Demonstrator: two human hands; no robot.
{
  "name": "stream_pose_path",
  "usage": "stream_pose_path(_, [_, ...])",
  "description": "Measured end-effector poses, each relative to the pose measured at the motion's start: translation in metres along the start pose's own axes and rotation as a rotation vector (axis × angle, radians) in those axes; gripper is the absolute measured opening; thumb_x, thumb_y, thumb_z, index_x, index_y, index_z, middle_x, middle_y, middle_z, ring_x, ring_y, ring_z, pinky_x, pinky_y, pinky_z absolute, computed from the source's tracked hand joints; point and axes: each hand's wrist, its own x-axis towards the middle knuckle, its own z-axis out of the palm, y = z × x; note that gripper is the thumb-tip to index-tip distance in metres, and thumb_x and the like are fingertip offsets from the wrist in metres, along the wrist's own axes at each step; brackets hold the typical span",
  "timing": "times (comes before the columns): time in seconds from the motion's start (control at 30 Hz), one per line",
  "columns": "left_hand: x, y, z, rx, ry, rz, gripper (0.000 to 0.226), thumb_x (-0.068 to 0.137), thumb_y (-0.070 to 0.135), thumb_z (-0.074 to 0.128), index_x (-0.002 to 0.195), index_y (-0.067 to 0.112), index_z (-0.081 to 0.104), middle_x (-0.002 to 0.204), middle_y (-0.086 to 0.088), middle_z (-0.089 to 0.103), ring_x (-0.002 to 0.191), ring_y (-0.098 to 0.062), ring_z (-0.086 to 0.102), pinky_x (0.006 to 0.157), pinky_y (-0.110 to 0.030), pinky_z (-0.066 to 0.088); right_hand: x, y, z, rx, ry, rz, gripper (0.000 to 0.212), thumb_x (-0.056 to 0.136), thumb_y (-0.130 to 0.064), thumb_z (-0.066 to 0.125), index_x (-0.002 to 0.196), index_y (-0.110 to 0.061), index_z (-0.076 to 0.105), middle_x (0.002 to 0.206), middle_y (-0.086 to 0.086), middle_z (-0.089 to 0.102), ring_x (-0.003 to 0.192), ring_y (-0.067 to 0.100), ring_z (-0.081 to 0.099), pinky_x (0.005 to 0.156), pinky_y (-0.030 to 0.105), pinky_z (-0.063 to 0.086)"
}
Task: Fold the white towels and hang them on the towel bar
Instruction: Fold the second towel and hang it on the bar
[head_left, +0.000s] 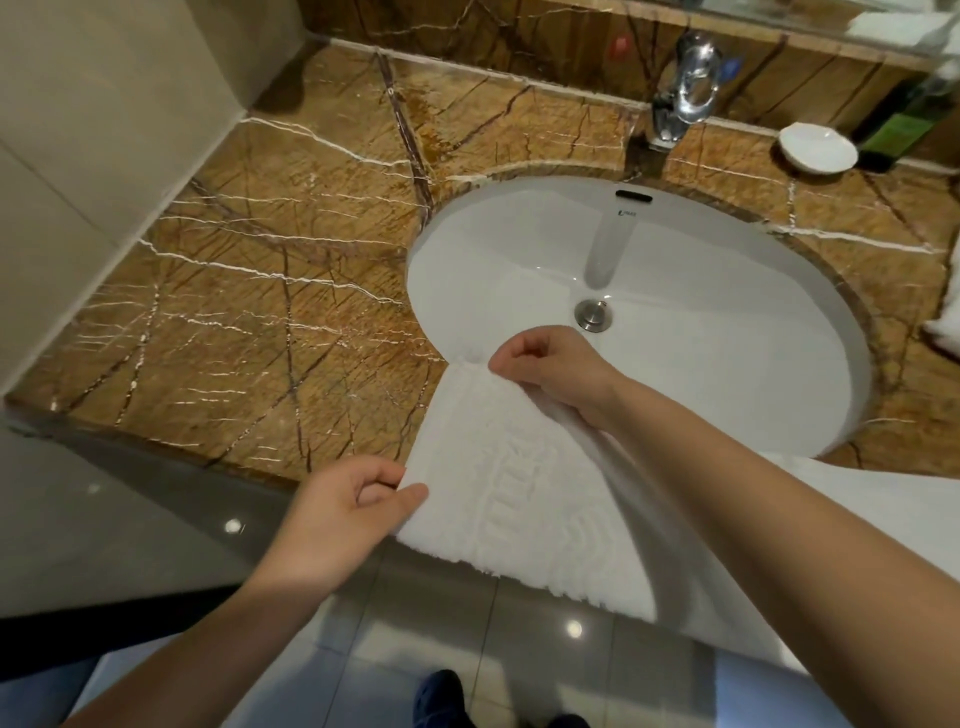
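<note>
A white towel (524, 499) with an embossed pattern is held over the front edge of the marble counter (249, 291) and the sink. My left hand (343, 514) pinches its near left corner between thumb and fingers. My right hand (556, 371) grips the far corner of the towel above the sink's front rim. More of the white towel trails to the right under my right forearm. No towel bar is in view.
The white oval sink (727, 332) has a chrome tap (685, 88) behind it. A white dish (818, 148) and a dark green bottle (904, 124) stand at the back right. More white towels (945, 332) lie at the right edge. A tiled wall is on the left.
</note>
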Motion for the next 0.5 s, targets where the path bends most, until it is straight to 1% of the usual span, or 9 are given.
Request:
stream_pose_path(0.07, [0.001, 0.001, -0.001, -0.018, -0.004, -0.011, 0.017, 0.083, 0.016, 0.069, 0.081, 0.0, 0.067, 0.057, -0.013, 0.048, 0.057, -0.016, 0.039, 0.052, -0.022, 0.034, 0.0, -0.004, 0.0, -0.064, -0.003, -0.1, 0.006, 0.086, -0.005, 0.066, 0.083, 0.0, 0.067, 0.065, -0.002, 0.059, 0.057, 0.001, 0.051, 0.059, 0.014, 0.041])
stream_pose_path(0.1, [0.002, 0.001, -0.002, -0.026, -0.009, -0.01, 0.02, 0.082, 0.019, 0.071, 0.08, 0.0, 0.067, 0.057, -0.015, 0.048, 0.058, -0.017, 0.041, 0.057, -0.024, 0.036, 0.001, -0.006, 0.001, -0.124, -0.04, -0.135, 0.008, 0.086, -0.008, 0.067, 0.082, -0.001, 0.066, 0.068, 0.0, 0.059, 0.06, 0.003, 0.05, 0.062, 0.014, 0.041])
stream_pose_path(0.17, [0.003, -0.001, -0.006, -0.024, -0.009, -0.011, 0.026, 0.078, 0.027, 0.073, 0.079, 0.002, 0.067, 0.063, -0.026, 0.055, 0.062, -0.02, 0.047, 0.067, -0.031, 0.041, 0.003, -0.011, 0.004, -0.247, -0.132, -0.15, 0.017, 0.084, -0.016, 0.071, 0.073, -0.01, 0.06, 0.067, -0.003, 0.053, 0.06, 0.005, 0.045, 0.059, 0.013, 0.037])
stream_pose_path(0.2, [0.004, -0.002, -0.008, -0.014, -0.009, -0.015, 0.024, 0.079, 0.026, 0.072, 0.078, 0.003, 0.067, 0.068, -0.032, 0.058, 0.064, -0.022, 0.05, 0.068, -0.035, 0.044, 0.005, -0.013, 0.004, -0.314, -0.159, -0.151, 0.021, 0.083, -0.018, 0.072, 0.069, -0.015, 0.057, 0.065, -0.006, 0.05, 0.059, 0.004, 0.042, 0.058, 0.013, 0.035])
stream_pose_path(0.3, [0.006, -0.002, -0.014, 0.018, 0.019, -0.009, 0.012, 0.084, 0.016, 0.068, 0.078, 0.005, 0.068, 0.074, -0.032, 0.062, 0.065, -0.035, 0.058, 0.072, -0.042, 0.048, 0.014, -0.015, 0.009, -0.453, -0.107, -0.216, 0.026, 0.084, -0.021, 0.07, 0.067, -0.025, 0.051, 0.065, -0.011, 0.047, 0.059, 0.003, 0.041, 0.06, 0.021, 0.034])
stream_pose_path(0.33, [0.006, 0.0, -0.016, 0.024, 0.045, -0.002, 0.012, 0.085, 0.015, 0.067, 0.079, 0.004, 0.068, 0.073, -0.029, 0.064, 0.067, -0.04, 0.06, 0.072, -0.042, 0.049, 0.017, -0.016, 0.012, -0.465, -0.067, -0.249, 0.026, 0.085, -0.023, 0.07, 0.068, -0.026, 0.05, 0.065, -0.011, 0.047, 0.06, 0.003, 0.042, 0.061, 0.023, 0.034])
stream_pose_path(0.37, [0.007, 0.002, -0.018, 0.022, 0.072, 0.005, 0.012, 0.085, 0.014, 0.066, 0.08, 0.004, 0.068, 0.072, -0.026, 0.066, 0.069, -0.041, 0.061, 0.071, -0.041, 0.049, 0.02, -0.016, 0.015, -0.464, -0.03, -0.279, 0.026, 0.085, -0.025, 0.069, 0.068, -0.028, 0.049, 0.065, -0.012, 0.047, 0.06, 0.004, 0.042, 0.061, 0.025, 0.034])
stream_pose_path(0.4, [0.008, 0.003, -0.021, 0.018, 0.093, 0.014, 0.012, 0.086, 0.014, 0.065, 0.08, 0.004, 0.068, 0.07, -0.025, 0.066, 0.065, -0.037, 0.06, 0.069, -0.038, 0.047, 0.022, -0.017, 0.019, -0.455, -0.002, -0.306, 0.026, 0.084, -0.028, 0.069, 0.068, -0.029, 0.048, 0.065, -0.012, 0.047, 0.06, 0.005, 0.042, 0.061, 0.027, 0.035])
stream_pose_path(0.5, [0.01, -0.002, -0.03, 0.057, 0.118, 0.033, 0.019, 0.089, 0.017, 0.06, 0.072, 0.01, 0.065, 0.062, -0.019, 0.058, 0.057, -0.022, 0.045, 0.062, -0.031, 0.035, 0.031, -0.018, 0.031, -0.473, 0.028, -0.333, 0.028, 0.08, -0.036, 0.072, 0.067, -0.026, 0.049, 0.063, -0.011, 0.046, 0.06, 0.006, 0.042, 0.06, 0.029, 0.034])
